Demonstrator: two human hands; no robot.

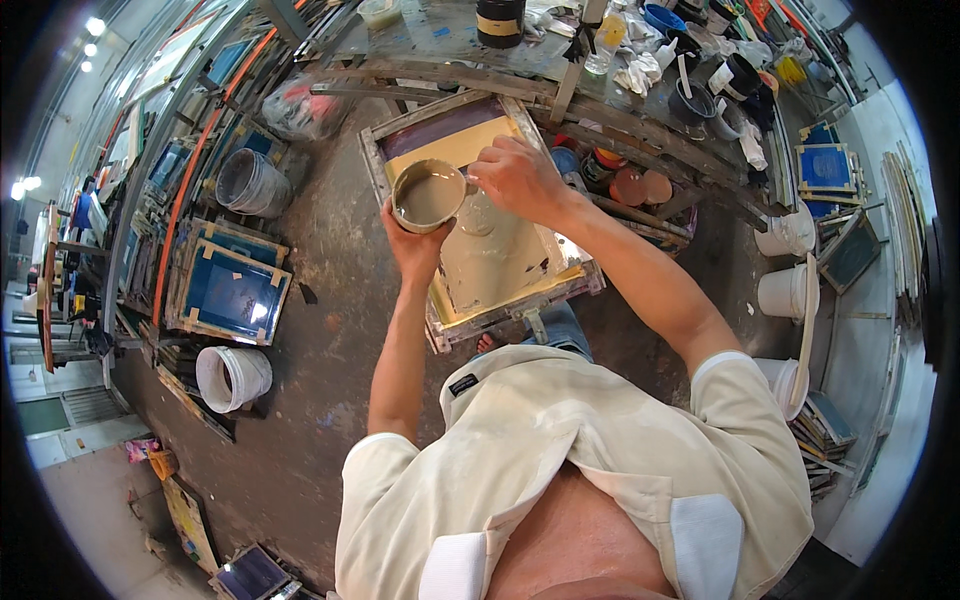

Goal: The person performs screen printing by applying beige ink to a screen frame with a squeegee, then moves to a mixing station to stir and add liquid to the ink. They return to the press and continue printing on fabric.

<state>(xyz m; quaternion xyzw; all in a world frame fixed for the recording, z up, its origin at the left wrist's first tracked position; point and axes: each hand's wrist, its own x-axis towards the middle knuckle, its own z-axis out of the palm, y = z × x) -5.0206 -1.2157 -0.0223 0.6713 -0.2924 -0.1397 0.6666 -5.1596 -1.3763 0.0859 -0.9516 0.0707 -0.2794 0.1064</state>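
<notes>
My left hand is wrapped round a round tub of thick grey-brown ink, tilted a little over a screen printing frame. Close to the tub's right rim, my right hand has its fingers curled together; what they pinch, if anything, is hidden. Beneath both hands, a wide pool of the same ink covers much of the yellow mesh. Yellow mesh and a dark purple band show at the frame's far end.
Beyond the frame stands a cluttered workbench with a dark tub and a clear bottle. White buckets and leaning blue screens line the left. More buckets stand along the right wall.
</notes>
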